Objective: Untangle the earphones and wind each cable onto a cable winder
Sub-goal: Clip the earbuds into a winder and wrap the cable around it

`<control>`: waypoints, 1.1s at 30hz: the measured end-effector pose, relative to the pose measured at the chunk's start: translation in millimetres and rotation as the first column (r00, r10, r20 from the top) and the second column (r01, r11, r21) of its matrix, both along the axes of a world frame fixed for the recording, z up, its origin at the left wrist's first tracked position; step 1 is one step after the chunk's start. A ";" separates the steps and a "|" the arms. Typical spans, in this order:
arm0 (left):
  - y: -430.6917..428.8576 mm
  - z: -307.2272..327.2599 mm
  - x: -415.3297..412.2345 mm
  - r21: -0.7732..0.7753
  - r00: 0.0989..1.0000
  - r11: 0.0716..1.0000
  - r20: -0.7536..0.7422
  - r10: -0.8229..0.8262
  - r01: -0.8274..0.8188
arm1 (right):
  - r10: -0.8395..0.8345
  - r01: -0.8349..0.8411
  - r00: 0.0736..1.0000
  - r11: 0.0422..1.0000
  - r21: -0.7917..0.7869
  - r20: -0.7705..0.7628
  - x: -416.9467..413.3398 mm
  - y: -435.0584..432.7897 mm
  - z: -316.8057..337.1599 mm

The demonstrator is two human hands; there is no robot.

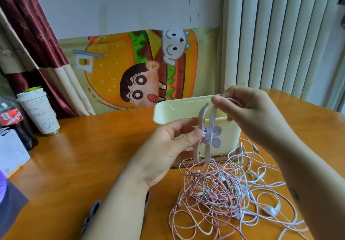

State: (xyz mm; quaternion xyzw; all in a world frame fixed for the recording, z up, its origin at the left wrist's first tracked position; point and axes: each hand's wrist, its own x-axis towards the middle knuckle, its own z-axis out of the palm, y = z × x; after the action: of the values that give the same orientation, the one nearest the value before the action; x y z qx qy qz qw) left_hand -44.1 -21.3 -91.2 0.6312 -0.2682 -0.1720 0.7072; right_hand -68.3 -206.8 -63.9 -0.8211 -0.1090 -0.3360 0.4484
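Aloft, two hands (168,146); one lilac winder (214,136) — below, one cable tangle (220,195)

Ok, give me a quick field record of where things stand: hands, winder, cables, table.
left hand: grips the lilac flower-shaped winder at its hub, above the table
winding: cable makes a few turns round the winder's middle
right hand: pinches the cable above the winder
earphones: pink and white, one tangled pile on the table below the winder
box: cream, open-topped, behind the hands
second winder: near table edge, mostly hidden
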 end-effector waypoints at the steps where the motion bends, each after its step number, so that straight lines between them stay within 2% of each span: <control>1: -0.5 0.8 -1.0 -0.011 1.000 1.000 -0.005 -0.009 0.009 | -0.005 0.005 1.000 1.000 0.024 -0.003 1.6 -0.5 -1.7; 6: -7.2 -0.5 -4.1 -0.010 1.000 1.000 -0.002 -0.004 0.004 | 0.101 -0.093 0.994 0.981 0.172 -0.041 7.6 2.0 -9.3; 10: -8.1 -0.8 -4.0 -0.047 0.996 0.997 -0.069 -0.056 0.053 | 0.192 -0.182 0.981 0.954 0.237 -0.020 7.9 8.6 -11.5; 15: -9.4 -1.5 -3.0 -0.110 0.984 0.991 -0.149 -0.097 0.081 | 0.197 -0.201 0.980 0.941 0.273 0.040 9.4 10.8 -11.5; 18: -9.8 1.4 -7.0 -0.062 0.992 0.995 -0.090 -0.083 0.078 | 0.150 -0.163 0.986 0.958 0.236 0.071 10.7 8.7 -10.9; 22: -8.2 1.2 -5.3 0.098 0.995 0.994 0.085 0.044 -0.052 | 0.089 -0.103 0.992 0.980 0.168 0.093 9.7 5.2 -9.8; 25: -4.8 2.2 -2.3 0.183 0.980 0.974 0.173 0.100 -0.131 | 0.117 -0.123 0.992 0.978 0.167 0.048 9.4 2.2 -10.5; 27: -2.1 2.4 -0.5 0.186 0.983 0.976 0.162 0.085 -0.115 | 0.239 -0.219 0.971 0.911 0.350 -0.012 9.8 1.9 -10.3; 30: -2.3 3.1 -1.7 0.131 0.995 0.991 0.098 0.016 -0.029 | 0.567 -0.364 0.821 0.616 0.699 -0.072 11.7 0.2 -10.8; 32: -5.3 5.0 -4.7 0.065 0.998 0.997 0.057 -0.034 0.031 | 0.685 -0.348 0.718 0.509 0.788 -0.125 14.2 4.5 -16.1; 33: -7.0 6.5 -6.5 0.017 0.998 0.999 0.037 -0.046 0.046 | 0.708 -0.325 0.690 0.487 0.811 -0.149 16.9 7.7 -21.8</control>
State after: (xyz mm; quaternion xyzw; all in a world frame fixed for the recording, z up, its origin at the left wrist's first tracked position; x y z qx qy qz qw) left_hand -50.6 -28.4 -84.7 0.6335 -0.2944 -0.1785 0.6929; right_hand -51.4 -199.1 -85.6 -0.5476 -0.1046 0.0152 0.8300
